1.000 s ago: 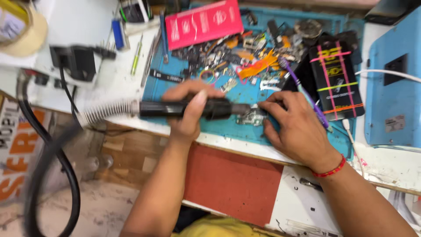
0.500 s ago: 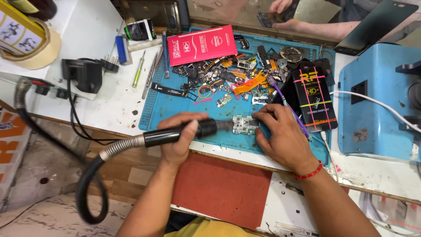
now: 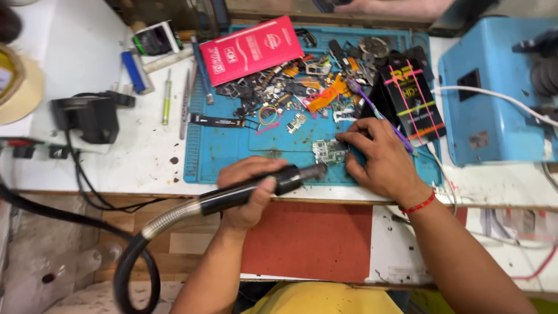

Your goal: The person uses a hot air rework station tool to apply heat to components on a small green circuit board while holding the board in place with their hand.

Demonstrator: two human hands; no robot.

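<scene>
Since the earlier frame, the black hot-air wand (image 3: 256, 189) has swung lower, nozzle tip just beside the small green circuit board (image 3: 329, 152). The left hand (image 3: 247, 192) has its fingers clamped around the wand; the right hand (image 3: 381, 160) has its fingers spread, pinning the board to the blue silicone mat (image 3: 226, 151). Farther back lie a red packet (image 3: 253, 49) and a blue machine (image 3: 494, 87) on the white bench (image 3: 87, 168).
</scene>
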